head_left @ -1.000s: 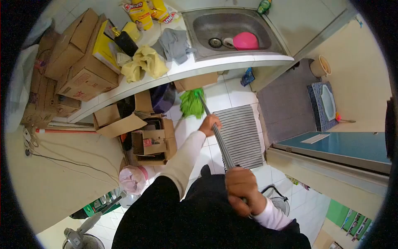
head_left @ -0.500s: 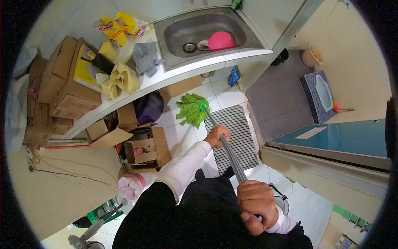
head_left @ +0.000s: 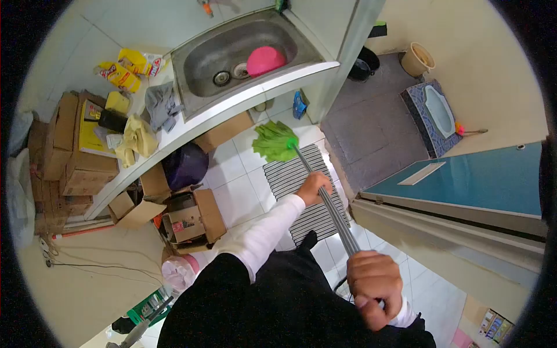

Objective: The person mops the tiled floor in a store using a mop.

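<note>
- Silvery mop handle (head_left: 338, 219) passes through both fists: the right hand (head_left: 376, 289) wraps its upper end, and the left hand (head_left: 314, 188) clasps it farther down.
- Green mop head (head_left: 272, 141) lies fanned on the floor by the striped mat (head_left: 281, 176), at its far edge; whether strands overlap it, I cannot tell.
- For an even stroke, the left hand would best guide while the right steadies the end, strands kept spread. The mat looks loose and could ruck up, so lifting clear of it seems wise.
- White tiles (head_left: 235, 174) look smooth and glossy, with thin joints.
- Under the counter (head_left: 243, 105), a purple rounded thing (head_left: 185, 165) and an open cardboard box (head_left: 209, 211) narrow the space.
- Above, a sink (head_left: 226, 49) holds a pink bowl (head_left: 266, 61).
- Rightward, grey flooring (head_left: 371, 124) lies beyond a blue door (head_left: 476, 182).
</note>
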{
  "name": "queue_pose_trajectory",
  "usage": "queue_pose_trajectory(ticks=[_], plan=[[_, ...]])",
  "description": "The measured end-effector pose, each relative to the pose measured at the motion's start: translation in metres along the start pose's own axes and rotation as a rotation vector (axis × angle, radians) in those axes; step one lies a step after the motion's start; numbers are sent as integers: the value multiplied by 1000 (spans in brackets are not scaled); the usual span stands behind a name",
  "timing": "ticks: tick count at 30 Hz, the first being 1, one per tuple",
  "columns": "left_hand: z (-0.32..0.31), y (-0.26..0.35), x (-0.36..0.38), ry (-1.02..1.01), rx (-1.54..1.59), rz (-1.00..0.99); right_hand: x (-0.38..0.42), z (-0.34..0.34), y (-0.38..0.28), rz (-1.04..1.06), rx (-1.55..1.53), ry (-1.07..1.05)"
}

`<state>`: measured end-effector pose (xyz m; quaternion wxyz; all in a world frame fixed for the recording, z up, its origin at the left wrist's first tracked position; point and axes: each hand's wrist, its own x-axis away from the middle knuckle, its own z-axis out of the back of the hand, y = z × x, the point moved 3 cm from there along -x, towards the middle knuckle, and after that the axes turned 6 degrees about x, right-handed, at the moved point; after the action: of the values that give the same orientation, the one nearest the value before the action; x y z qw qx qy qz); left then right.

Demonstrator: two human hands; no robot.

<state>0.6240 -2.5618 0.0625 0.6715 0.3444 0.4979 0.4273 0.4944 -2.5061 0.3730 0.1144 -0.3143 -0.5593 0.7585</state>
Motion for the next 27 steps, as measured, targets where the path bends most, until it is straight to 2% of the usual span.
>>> queue_pose_trajectory(ticks=[2,5,8,12,15,17,20,23,24,27], plan=[[-19,1,-13,-52,74,33,3,7,-1,5,70,-6],[-34,1,-40,-16,54,17,10,23,9,-16,161,-78],[-55,-35,-56,20,50,-18,14,25,31,-28,244,-153],[-62,-29,-57,108,46,-19,19,42,36,39,125,-211],[-53,7,-48,222,-88,-37,17,55,19,63,-11,-270],[-47,13,-30,173,-79,96,17,60,10,82,-100,-254],[-28,25,-11,105,-237,198,13,64,6,121,-185,-237],[-12,8,6,51,-160,260,12,62,16,127,-206,-206],[-4,12,2,5,-166,247,10,53,19,141,-193,-179],[7,-2,-13,74,-128,134,-9,60,25,155,-106,-199]])
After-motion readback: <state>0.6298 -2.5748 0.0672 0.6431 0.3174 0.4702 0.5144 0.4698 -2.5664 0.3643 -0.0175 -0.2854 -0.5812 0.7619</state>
